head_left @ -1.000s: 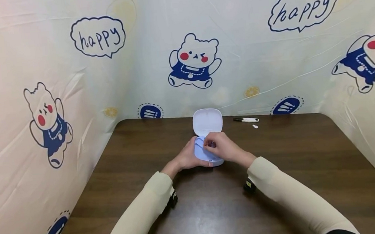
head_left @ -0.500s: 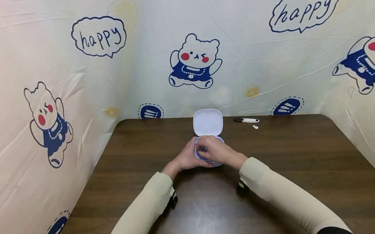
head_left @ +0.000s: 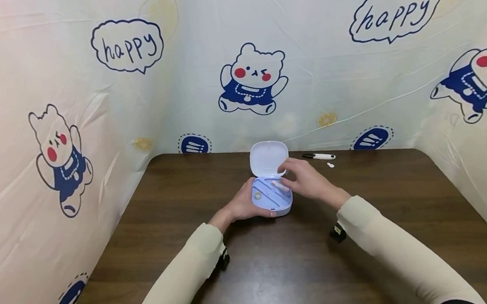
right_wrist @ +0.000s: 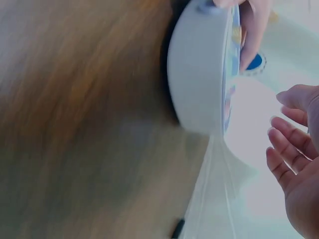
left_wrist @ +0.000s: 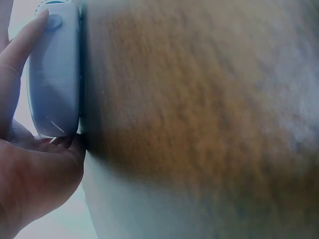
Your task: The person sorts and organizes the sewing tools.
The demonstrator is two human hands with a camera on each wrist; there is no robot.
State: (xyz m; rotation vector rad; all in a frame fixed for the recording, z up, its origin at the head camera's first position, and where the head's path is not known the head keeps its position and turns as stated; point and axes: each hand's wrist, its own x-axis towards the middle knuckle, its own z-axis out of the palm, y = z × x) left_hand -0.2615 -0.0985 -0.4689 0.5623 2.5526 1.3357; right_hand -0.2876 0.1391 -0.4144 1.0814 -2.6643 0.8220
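A pale blue-violet plastic box (head_left: 269, 203) stands on the table with its lid (head_left: 269, 158) raised at the back. Slanting ridges divide its inside. A small ring-shaped thing (head_left: 258, 195) lies in the left compartment, and a small whitish strip (head_left: 280, 186) in the back right one. My left hand (head_left: 245, 202) grips the box's left side, its thumb on the front button in the left wrist view. Over the back right corner, close to the lid, is my right hand (head_left: 309, 180). In the right wrist view its fingers (right_wrist: 286, 149) are loosely bent, with nothing seen between them.
Behind and right of the box, a slim black-and-white tool (head_left: 319, 156) lies near the table's back edge. A tiny white piece (head_left: 330, 165) lies just in front of it. Printed cloth (head_left: 316, 87) surrounds the brown table (head_left: 263, 276) at the back and sides.
My right hand has gone from over the box's middle to its back right corner. The ring-shaped thing and whitish strip now show inside. My left hand keeps its grip.
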